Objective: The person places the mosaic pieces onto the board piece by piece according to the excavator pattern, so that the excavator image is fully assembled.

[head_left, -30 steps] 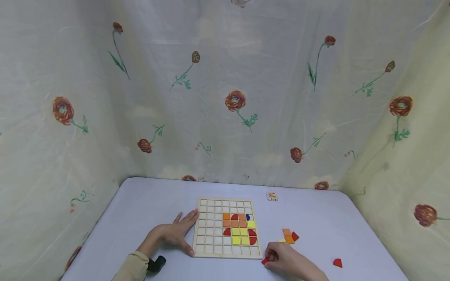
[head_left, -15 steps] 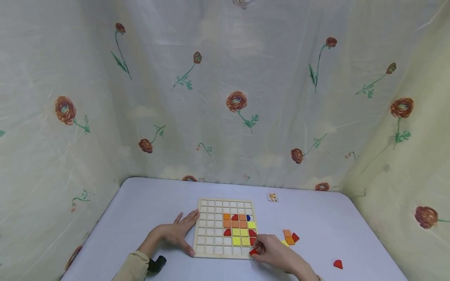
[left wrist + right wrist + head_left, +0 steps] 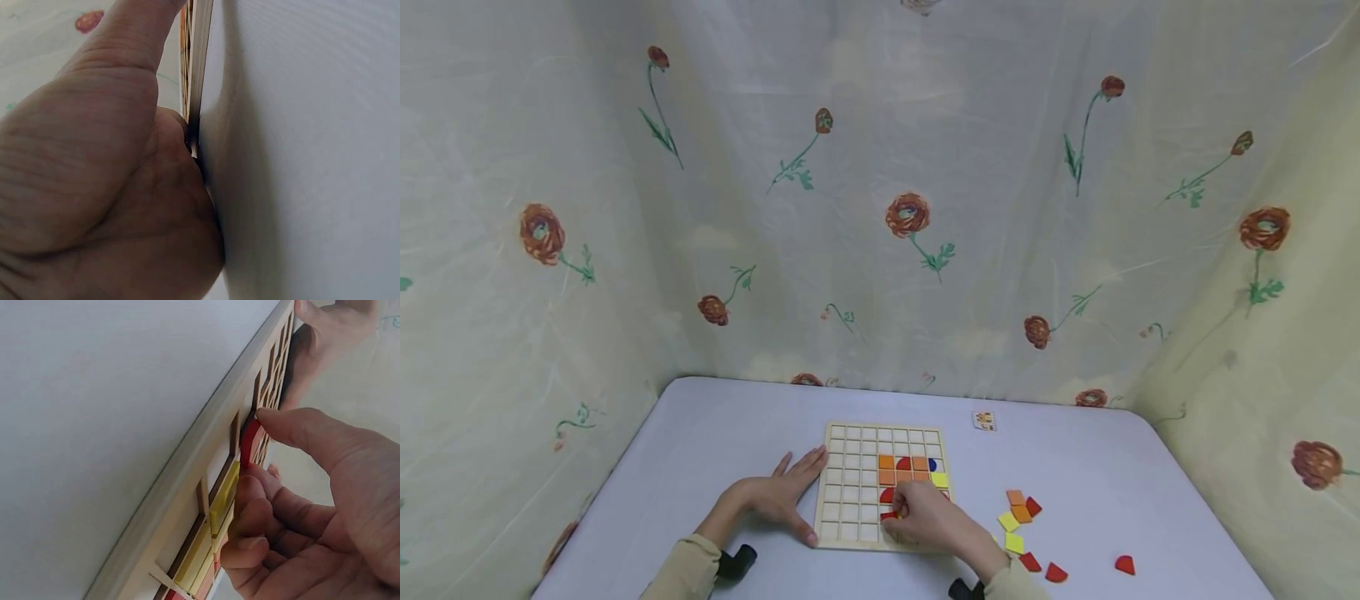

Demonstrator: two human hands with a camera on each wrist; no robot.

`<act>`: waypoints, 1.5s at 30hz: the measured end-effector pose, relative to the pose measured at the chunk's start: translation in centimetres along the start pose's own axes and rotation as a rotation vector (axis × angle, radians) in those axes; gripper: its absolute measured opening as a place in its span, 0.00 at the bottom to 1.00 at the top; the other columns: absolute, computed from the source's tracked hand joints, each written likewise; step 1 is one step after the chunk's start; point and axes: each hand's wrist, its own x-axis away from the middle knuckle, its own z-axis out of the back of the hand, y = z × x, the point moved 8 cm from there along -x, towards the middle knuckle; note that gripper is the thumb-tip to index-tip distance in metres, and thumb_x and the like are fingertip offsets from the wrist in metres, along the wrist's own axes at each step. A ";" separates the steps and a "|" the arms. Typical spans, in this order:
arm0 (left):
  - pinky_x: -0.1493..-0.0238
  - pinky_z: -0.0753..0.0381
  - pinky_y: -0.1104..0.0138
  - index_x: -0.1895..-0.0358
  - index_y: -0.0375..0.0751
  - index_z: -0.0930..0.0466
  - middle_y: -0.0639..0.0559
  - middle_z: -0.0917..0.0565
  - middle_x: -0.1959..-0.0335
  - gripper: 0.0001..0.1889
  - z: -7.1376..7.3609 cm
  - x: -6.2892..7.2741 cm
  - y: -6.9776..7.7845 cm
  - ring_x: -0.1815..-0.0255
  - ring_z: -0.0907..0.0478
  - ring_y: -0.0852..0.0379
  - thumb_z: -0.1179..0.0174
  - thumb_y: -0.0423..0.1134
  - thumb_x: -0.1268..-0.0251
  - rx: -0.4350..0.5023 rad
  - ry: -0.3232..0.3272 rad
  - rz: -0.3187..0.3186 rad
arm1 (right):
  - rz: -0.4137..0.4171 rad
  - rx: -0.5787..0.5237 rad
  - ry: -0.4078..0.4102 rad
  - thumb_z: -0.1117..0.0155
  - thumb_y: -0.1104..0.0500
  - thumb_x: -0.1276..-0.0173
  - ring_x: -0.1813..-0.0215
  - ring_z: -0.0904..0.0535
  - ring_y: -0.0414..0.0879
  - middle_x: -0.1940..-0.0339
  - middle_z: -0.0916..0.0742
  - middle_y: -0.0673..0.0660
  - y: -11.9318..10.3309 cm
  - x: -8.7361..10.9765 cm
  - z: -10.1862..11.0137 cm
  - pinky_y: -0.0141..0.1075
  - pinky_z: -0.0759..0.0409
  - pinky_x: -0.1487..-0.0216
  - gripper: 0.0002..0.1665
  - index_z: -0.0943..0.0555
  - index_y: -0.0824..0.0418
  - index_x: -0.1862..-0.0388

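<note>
A wooden grid board lies on the table, its right part filled with orange squares, red rounded pieces, a yellow square and a blue piece. My left hand rests by the board's left edge, fingers spread and thumb at the lower left corner. With thumb and fingertips my right hand pinches a red rounded tile at a cell near the bottom, left of the yellow tiles. That hand hides the board's lower right in the head view.
Loose tiles lie right of the board: orange squares, yellow squares and red rounded ones. One red tile lies farther right. A small printed card is behind. Patterned curtains stand beyond the table.
My right hand has carried the red tile from beside the board's lower right corner leftward over the lower cells. More loose tiles are uncovered. The left hand stays put.
</note>
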 end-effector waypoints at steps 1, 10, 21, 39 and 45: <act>0.23 0.73 0.46 0.22 0.40 0.67 0.46 0.66 0.20 0.69 0.0 0.0 0.0 0.19 0.70 0.48 0.30 0.67 0.58 0.001 0.000 0.000 | -0.009 0.004 0.003 0.28 0.51 0.41 0.77 0.31 0.37 0.80 0.23 0.46 0.1 -0.2 -0.1 0.27 0.34 0.78 0.13 0.23 0.55 0.74; 0.23 0.73 0.46 0.22 0.40 0.66 0.46 0.65 0.20 0.69 -0.1 -0.2 -0.1 0.19 0.70 0.49 0.29 0.67 0.59 0.004 -0.001 0.014 | -0.011 -0.024 0.034 0.27 0.53 0.42 0.77 0.30 0.38 0.79 0.22 0.47 0.3 -1.0 0.0 0.28 0.32 0.78 0.14 0.24 0.56 0.75; 0.23 0.73 0.46 0.22 0.40 0.66 0.46 0.65 0.20 0.69 -0.3 -0.3 -0.1 0.19 0.70 0.48 0.29 0.67 0.59 0.007 -0.003 0.012 | 0.018 -0.018 0.045 0.26 0.54 0.43 0.74 0.30 0.37 0.77 0.22 0.47 0.4 -1.1 0.0 0.28 0.31 0.75 0.12 0.21 0.57 0.71; 0.23 0.74 0.47 0.22 0.41 0.67 0.46 0.66 0.20 0.69 0.1 -0.2 0.0 0.19 0.71 0.49 0.29 0.67 0.59 0.013 -0.010 0.036 | 0.140 -0.011 0.053 0.28 0.62 0.41 0.69 0.27 0.32 0.70 0.19 0.46 -0.6 -0.9 0.2 0.25 0.24 0.69 0.04 0.16 0.57 0.68; 0.23 0.74 0.46 0.22 0.41 0.67 0.46 0.66 0.20 0.69 -0.1 -0.2 -0.1 0.19 0.70 0.49 0.29 0.67 0.60 0.022 -0.009 0.029 | 0.130 -0.040 0.052 0.30 0.58 0.39 0.70 0.28 0.34 0.72 0.20 0.44 -0.2 -0.4 0.6 0.26 0.25 0.70 0.04 0.17 0.55 0.70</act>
